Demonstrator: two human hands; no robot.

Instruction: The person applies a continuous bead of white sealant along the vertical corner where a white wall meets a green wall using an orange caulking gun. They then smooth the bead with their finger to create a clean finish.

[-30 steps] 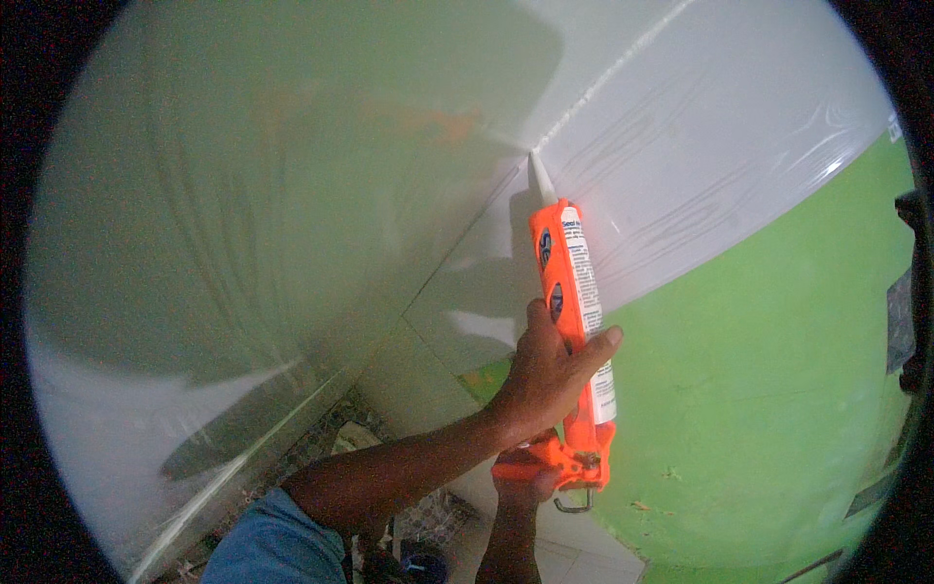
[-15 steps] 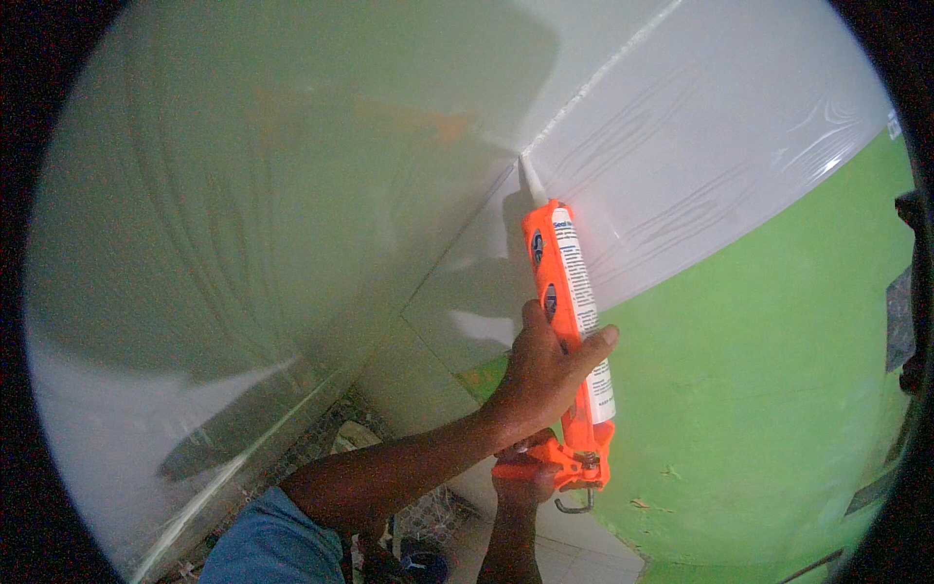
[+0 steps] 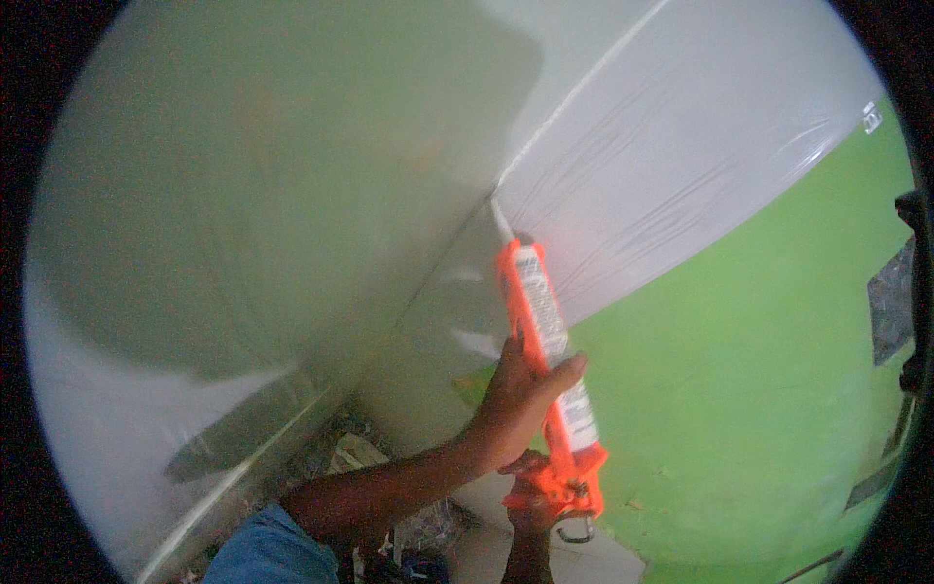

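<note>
Caulk gun [image 3: 558,440] w/ wht cartridge [image 3: 542,304] inside, gripped by L hand [image 3: 514,401] & R hand [image 3: 530,493].

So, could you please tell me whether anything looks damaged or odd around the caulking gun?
The white panel right of the white bead has a rippled, shiny edge, perhaps loose film, rather than lying smooth. Low on the green wall, a small pale mark interrupts the paint; blur hides whether it is flaking.

Mottled grey floor [image 3: 429,527] below you
On the part you can see, a pale, flattish piece [image 3: 357,453] lies near the floor's far edge, and a dark blue thing [image 3: 424,565], too blurred to name, sits nearer you.
</note>
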